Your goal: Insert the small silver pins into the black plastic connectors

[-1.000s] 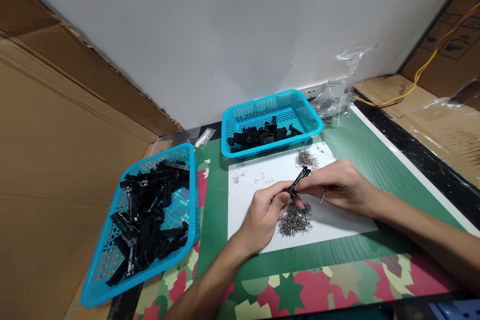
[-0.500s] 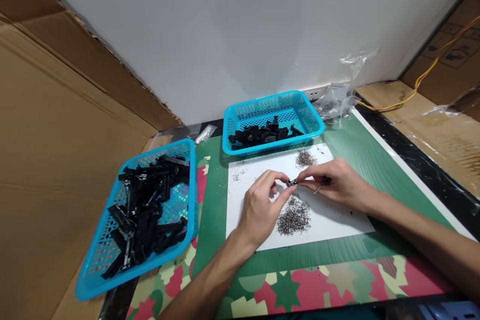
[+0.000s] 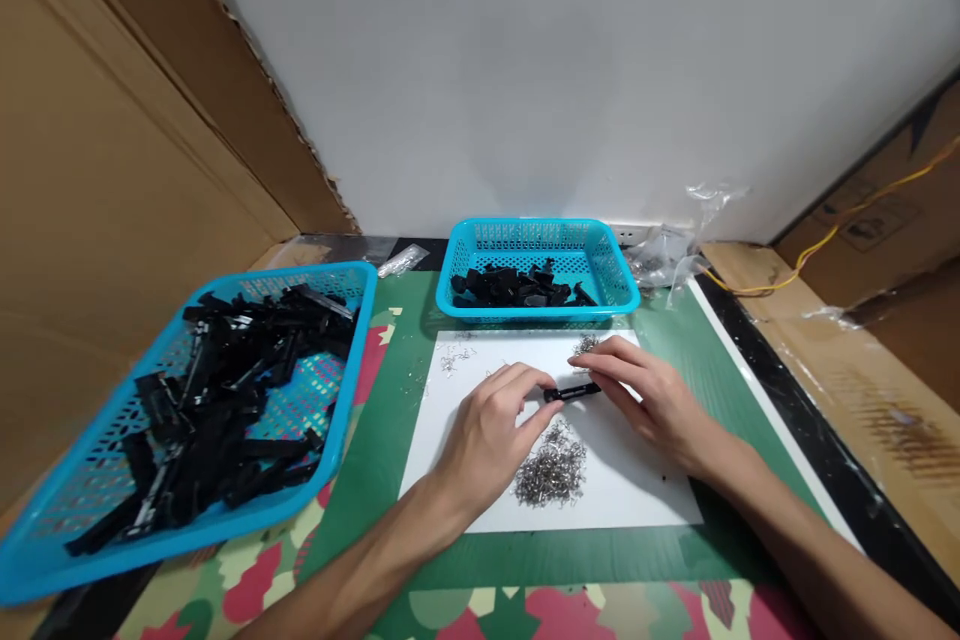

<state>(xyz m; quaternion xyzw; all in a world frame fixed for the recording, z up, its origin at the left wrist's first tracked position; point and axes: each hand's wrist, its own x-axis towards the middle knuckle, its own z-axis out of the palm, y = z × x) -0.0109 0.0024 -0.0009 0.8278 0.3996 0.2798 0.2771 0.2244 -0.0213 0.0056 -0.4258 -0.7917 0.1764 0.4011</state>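
Observation:
My left hand (image 3: pixel 491 430) pinches the left end of a slim black plastic part (image 3: pixel 576 392) between thumb and fingertips. The part lies crosswise, low over a white sheet (image 3: pixel 480 510). My right hand (image 3: pixel 649 395) closes around the part's right end, which its fingers partly hide; the forefinger stretches out above it. Below the part is a heap of small wiry metal pieces (image 3: pixel 553 468), perhaps springs. A smaller metal heap (image 3: pixel 586 347) sits beyond my right fingertips, partly covered by them.
A blue basket (image 3: pixel 352 360) of long black parts stands on the left. Another blue basket (image 3: pixel 536 312) with smaller black pieces is at the back, by the wall (image 3: pixel 525 70). Scattered wires (image 3: pixel 454 355) lie on the sheet. Clear plastic bags (image 3: pixel 664 255) and a yellow cable (image 3: pixel 806 270) are at right.
The black part has turned to lie lengthwise between my hands. A thin metal rod seen by my right hand no longer shows. The view has shifted, moving the hands slightly left and down.

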